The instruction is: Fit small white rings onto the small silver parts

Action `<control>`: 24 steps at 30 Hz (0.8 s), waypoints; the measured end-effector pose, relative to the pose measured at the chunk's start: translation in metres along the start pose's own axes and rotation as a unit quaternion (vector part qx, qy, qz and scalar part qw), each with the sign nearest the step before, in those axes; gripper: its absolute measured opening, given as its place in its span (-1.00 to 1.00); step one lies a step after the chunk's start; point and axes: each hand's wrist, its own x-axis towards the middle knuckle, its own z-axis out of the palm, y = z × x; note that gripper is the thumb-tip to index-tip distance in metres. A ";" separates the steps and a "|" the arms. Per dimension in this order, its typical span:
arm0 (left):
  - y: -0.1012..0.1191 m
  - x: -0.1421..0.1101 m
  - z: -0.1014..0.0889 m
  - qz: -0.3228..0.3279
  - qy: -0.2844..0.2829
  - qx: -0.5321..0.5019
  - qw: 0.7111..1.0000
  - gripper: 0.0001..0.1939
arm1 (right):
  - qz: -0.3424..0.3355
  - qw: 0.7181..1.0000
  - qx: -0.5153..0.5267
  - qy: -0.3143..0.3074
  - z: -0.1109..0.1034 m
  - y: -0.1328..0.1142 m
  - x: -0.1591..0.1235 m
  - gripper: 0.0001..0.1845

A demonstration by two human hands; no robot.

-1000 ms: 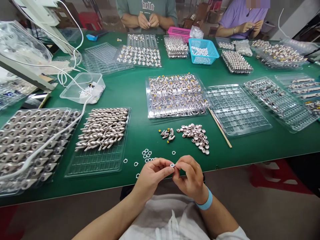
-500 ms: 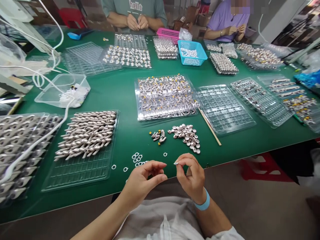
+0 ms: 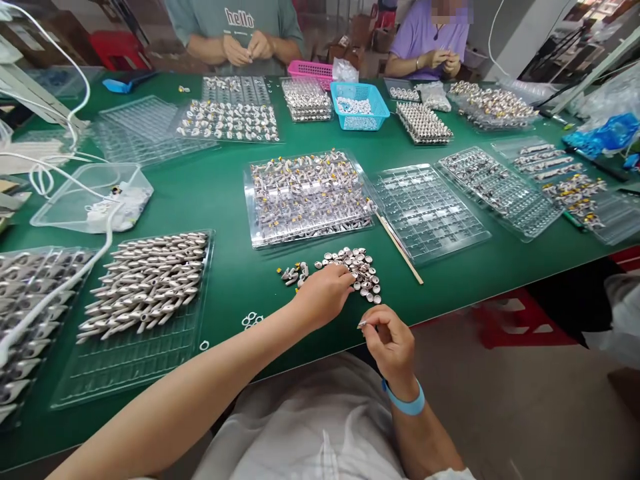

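My left hand (image 3: 323, 293) reaches across to a loose pile of small round cup-shaped caps (image 3: 369, 272). Its fingers are drawn together at the pile's near left edge, and what lies between the fingertips is hidden. Close to the table's front edge, my right hand (image 3: 390, 341) pinches a small flat whitish piece (image 3: 361, 325) between thumb and forefinger; the piece is too small to make out fully. Beside my left wrist lie a few small curved grey parts with yellow bits (image 3: 291, 275). Several thin white rings (image 3: 251, 321) rest on the green table, partly covered by my left forearm.
A stacked clear tray (image 3: 310, 233) of curved parts stands beyond the caps, with a wooden stick (image 3: 400, 250) and a clear tray (image 3: 435, 213) to its right. At left lies a tray of long grey parts (image 3: 145, 283). Two people (image 3: 247, 48) work across the table (image 3: 200, 200).
My left hand has moved forward from beside my right hand to the pile of caps, its fingers closing together. The right hand keeps its pinch on the small piece. The view has shifted slightly.
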 end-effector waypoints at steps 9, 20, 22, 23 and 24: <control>0.001 0.007 0.009 0.022 -0.048 0.058 0.997 -0.79 | -0.021 0.999 0.038 -0.004 -0.001 0.000 0.002 -0.90; -0.002 -0.006 0.008 0.021 -0.053 0.074 0.996 -0.83 | 0.070 0.986 0.152 -0.003 -0.004 -0.008 0.007 -0.92; -0.003 -0.010 0.007 0.020 -0.048 0.065 0.997 -0.81 | 0.068 0.986 0.149 -0.007 -0.002 -0.010 0.008 -0.92; -0.002 -0.012 0.005 0.017 -0.041 0.042 0.998 -0.81 | 0.065 0.987 0.145 -0.009 -0.001 -0.011 0.008 -0.93; -0.001 -0.016 0.002 0.010 -0.031 -0.001 0.999 -0.81 | 0.060 0.989 0.138 -0.010 0.000 -0.012 0.008 -0.93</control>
